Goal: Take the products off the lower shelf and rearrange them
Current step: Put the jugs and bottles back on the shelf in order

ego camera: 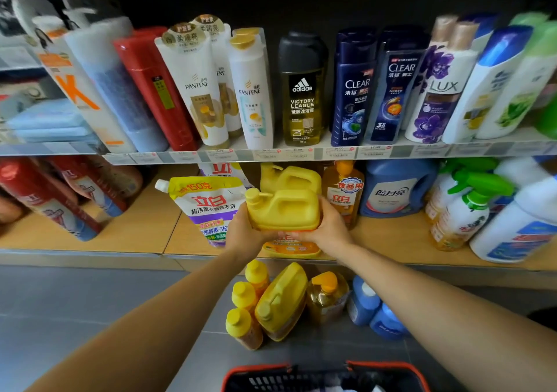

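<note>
A yellow detergent jug (283,207) with a handle stands at the front of the lower wooden shelf (126,229). My left hand (244,229) grips its left side and my right hand (328,225) its right side. A second yellow jug (292,176) stands right behind it. To the left leans a white and purple refill pouch (208,207). To the right are an orange pump bottle (345,192) and a blue laundry jug (398,186). On the floor below lie small yellow-capped bottles (244,307), another yellow jug (280,301), an amber pump bottle (327,296) and blue bottles (373,310).
The upper shelf (301,153) carries shampoo and body-wash bottles in a row. Green-trigger spray bottles (464,207) and white bottles crowd the lower shelf's right end, red bottles (45,198) its left end. A red-rimmed black basket (325,376) sits at the bottom edge.
</note>
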A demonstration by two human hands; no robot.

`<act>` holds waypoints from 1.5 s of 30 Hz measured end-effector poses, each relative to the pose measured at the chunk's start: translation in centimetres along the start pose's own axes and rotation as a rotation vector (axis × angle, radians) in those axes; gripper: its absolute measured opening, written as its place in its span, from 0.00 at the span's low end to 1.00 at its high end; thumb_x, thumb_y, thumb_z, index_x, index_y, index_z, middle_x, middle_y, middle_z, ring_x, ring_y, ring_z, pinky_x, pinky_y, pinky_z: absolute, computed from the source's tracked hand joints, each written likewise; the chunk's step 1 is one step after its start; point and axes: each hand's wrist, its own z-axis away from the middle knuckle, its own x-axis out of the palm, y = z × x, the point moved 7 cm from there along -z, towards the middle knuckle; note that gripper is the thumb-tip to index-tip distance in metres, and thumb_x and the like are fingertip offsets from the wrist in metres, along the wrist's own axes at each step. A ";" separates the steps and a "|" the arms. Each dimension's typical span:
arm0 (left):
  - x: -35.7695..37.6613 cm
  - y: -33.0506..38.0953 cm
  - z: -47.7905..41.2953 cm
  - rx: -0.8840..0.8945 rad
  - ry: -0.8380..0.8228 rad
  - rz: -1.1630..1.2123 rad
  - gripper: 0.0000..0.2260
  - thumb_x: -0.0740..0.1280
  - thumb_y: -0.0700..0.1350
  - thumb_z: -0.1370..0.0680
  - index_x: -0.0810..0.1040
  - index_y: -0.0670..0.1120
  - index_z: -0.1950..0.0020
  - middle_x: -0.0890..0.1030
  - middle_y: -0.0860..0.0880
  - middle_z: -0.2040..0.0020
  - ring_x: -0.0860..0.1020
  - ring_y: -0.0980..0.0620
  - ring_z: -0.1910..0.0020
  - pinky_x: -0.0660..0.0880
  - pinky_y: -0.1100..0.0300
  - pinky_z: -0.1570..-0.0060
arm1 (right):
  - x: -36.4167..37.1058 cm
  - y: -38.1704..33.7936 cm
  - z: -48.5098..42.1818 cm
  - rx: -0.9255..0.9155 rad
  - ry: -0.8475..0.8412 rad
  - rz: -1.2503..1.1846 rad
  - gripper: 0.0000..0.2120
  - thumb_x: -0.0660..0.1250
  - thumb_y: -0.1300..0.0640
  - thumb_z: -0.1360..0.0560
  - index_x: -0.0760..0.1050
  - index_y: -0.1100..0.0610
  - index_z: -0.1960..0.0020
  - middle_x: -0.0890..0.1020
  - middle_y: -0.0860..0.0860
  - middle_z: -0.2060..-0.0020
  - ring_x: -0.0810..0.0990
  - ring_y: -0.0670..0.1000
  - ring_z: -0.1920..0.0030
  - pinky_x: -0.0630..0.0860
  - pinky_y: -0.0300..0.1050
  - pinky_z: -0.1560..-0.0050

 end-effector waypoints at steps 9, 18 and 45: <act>1.4 -0.5 -2.2 -0.016 0.016 -0.143 0.30 0.81 0.52 0.31 0.73 0.47 0.35 0.80 0.49 0.42 0.77 0.49 0.45 0.75 0.56 0.51 | -1.0 1.5 -1.8 0.024 0.092 0.282 0.39 0.82 0.43 0.37 0.70 0.51 0.31 0.80 0.52 0.37 0.76 0.57 0.35 0.73 0.56 0.37; -0.3 0.4 -2.8 0.043 0.176 -0.508 0.24 0.76 0.67 0.33 0.76 0.48 0.61 0.81 0.51 0.67 0.81 0.48 0.64 0.80 0.48 0.61 | 0.0 2.4 -1.7 0.127 0.215 0.337 0.30 0.80 0.46 0.33 0.73 0.55 0.37 0.81 0.54 0.41 0.78 0.59 0.38 0.74 0.53 0.42; -5.1 -7.7 -2.3 0.772 -0.208 -1.646 0.26 0.64 0.55 0.20 0.68 0.54 0.22 0.49 0.46 0.16 0.46 0.38 0.18 0.34 0.33 0.25 | 5.5 -1.0 -2.0 -0.570 -0.088 1.337 0.44 0.76 0.46 0.30 0.57 0.42 0.21 0.44 0.48 0.19 0.48 0.63 0.21 0.52 0.64 0.28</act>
